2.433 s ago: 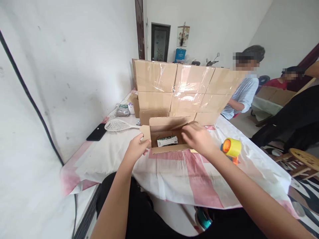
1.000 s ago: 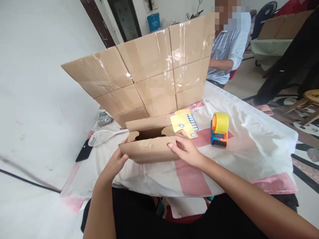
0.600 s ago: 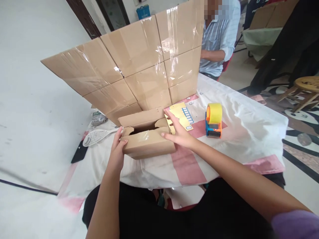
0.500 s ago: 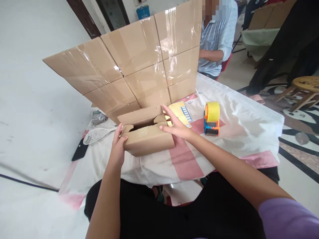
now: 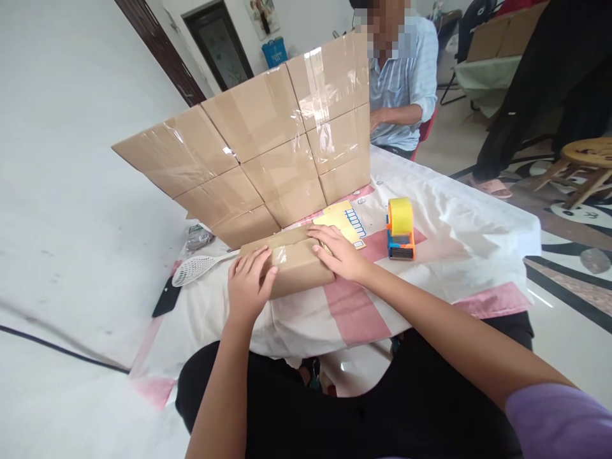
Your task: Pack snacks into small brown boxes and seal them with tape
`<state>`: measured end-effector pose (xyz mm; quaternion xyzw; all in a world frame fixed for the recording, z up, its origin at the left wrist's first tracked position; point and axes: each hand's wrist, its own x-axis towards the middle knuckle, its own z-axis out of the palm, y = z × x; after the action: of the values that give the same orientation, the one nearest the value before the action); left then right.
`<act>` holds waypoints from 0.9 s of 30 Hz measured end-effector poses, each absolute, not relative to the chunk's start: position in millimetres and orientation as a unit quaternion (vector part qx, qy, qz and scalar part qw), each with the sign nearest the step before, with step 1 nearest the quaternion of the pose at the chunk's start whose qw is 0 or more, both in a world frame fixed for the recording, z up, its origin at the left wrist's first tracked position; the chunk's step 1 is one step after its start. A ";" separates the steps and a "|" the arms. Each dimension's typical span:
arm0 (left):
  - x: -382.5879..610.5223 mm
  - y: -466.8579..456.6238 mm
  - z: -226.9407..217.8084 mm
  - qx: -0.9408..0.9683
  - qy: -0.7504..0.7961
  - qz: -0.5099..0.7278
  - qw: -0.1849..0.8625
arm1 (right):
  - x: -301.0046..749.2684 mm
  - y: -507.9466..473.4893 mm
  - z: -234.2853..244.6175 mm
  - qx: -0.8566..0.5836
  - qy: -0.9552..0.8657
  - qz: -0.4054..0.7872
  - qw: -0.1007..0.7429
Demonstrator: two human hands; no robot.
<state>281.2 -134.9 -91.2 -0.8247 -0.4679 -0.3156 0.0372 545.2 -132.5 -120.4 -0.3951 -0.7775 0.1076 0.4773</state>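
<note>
Head view: box (image 5: pixel 299 268) is sitting on the bench (image 5: pixel 459 210) near the front edge, flaps down. Left hand (image 5: pixel 248 287) is lying palm-flat on its left end, grip open, fingers spread, clasping nothing. Right hand (image 5: pixel 340 256) is pressing flat on the right end, grip likewise open. Card (image 5: pixel 345 218) is lying just behind the box, tape gun (image 5: pixel 400 228) near on the right. Stack (image 5: pixel 268 146) is standing behind, swatter (image 5: pixel 194 269) lying to the left.

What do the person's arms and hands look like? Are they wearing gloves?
No gloves: the left hand and right hand are bare, no rings or watch showing. A purple sleeve tops the right arm; the left arm shows none.
</note>
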 end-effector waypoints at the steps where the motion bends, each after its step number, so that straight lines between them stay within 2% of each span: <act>1: 281.2 -134.6 -91.6 -0.833 -0.463 -0.300 0.039 | 544.5 -132.5 -120.9 -0.398 -0.776 0.108 0.477; 4: 280.3 -133.4 -93.2 -0.841 -0.451 -0.293 0.058 | 547.0 -131.4 -117.2 -0.403 -0.785 0.099 0.460; 8: 281.1 -134.1 -94.9 -0.839 -0.452 -0.284 0.101 | 579.7 -126.9 -97.9 -0.464 -0.756 0.024 0.460; 13: 284.6 -133.1 -98.7 -0.824 -0.472 -0.269 0.159 | 663.6 -118.8 -80.4 -0.655 -0.535 -0.046 0.532; 17: 287.7 -129.2 -102.2 -0.816 -0.475 -0.272 0.182 | 702.9 -116.7 -87.2 -0.773 -0.413 0.069 0.477; 20: 290.5 -126.9 -104.6 -0.811 -0.489 -0.261 0.188 | 704.4 -112.0 -98.3 -0.802 -0.380 0.189 0.420; 27: 299.1 -124.4 -105.0 -0.791 -0.523 -0.248 0.198 | 683.9 -99.5 -116.6 -0.735 -0.309 0.318 0.513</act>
<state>299.1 -124.4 -105.0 -0.7913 -0.5228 -0.2476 0.1979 683.9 -99.5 -116.6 -0.7352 -0.3095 0.3178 0.5126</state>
